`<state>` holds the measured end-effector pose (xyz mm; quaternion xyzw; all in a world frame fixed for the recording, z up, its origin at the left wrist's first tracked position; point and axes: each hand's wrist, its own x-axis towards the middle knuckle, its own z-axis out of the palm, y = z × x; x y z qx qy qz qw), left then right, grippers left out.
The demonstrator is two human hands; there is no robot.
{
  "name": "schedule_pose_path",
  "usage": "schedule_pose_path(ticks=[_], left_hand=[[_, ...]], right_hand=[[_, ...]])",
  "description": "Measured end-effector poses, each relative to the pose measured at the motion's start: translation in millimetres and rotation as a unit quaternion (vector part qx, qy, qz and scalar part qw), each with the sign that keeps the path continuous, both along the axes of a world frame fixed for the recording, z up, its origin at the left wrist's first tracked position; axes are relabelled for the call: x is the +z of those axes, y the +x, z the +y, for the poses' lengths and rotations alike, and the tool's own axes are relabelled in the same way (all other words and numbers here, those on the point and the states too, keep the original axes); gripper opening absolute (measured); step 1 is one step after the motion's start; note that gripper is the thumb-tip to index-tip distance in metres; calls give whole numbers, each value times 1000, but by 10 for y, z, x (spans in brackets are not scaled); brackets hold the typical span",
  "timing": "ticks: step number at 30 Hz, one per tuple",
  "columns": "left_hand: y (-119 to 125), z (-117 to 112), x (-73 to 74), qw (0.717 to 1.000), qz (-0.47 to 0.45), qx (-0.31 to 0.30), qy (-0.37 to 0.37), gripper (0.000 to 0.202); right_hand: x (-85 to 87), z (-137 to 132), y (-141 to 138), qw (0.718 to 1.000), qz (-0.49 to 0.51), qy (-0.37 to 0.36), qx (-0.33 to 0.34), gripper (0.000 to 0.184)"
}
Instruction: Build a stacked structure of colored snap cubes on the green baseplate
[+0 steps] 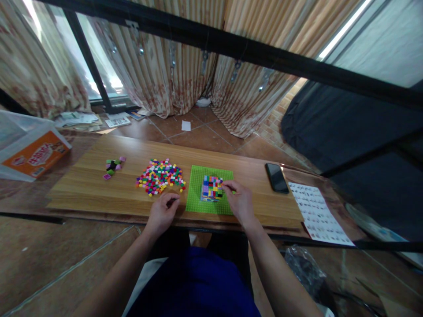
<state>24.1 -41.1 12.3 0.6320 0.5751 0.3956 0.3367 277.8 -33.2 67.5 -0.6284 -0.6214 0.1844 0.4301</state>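
Note:
A multicoloured block of small toy bricks [211, 188] stands on a green studded baseplate [194, 185]. My right hand [239, 200] is at the block's right side, thumb and forefinger pinched together at its upper right edge. Whatever lies between those fingertips is too small to make out. Left of the baseplate, my left hand [164, 210] rests near the table's front edge, its fingers curled together, and their contents are hidden. Just beyond it spreads a loose pile of small coloured bricks [161, 176].
A few larger pink, green and black pieces [113, 167] lie at the left of the wooden board [82, 185]. To the right are a black phone [276, 178] and a printed sheet [319, 211]. A plastic tub [33, 149] stands far left. A dark bar [211, 37] crosses above.

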Motion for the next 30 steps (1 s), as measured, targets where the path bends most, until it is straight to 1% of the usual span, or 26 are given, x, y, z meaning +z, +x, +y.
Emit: schedule_pose_path(ticks=[4, 11, 18, 26, 30], left_hand=[[3, -2, 13, 1000, 6, -5, 4, 17], [1, -10, 36, 1000, 12, -11, 7, 17], [-1, -11, 11, 1000, 14, -12, 8, 18], [-6, -1, -26, 999, 18, -16, 24, 18], [-7, 4, -31, 999, 19, -15, 25, 18]], right_hand=[[-36, 22, 31, 1000, 28, 8, 2, 17], [-54, 31, -8, 997, 71, 13, -11, 16], [-42, 50, -17, 999, 37, 21, -3, 18], [-136, 35, -14, 998, 23, 51, 4, 19], [-158, 21, 12, 998, -2, 60, 30, 21]])
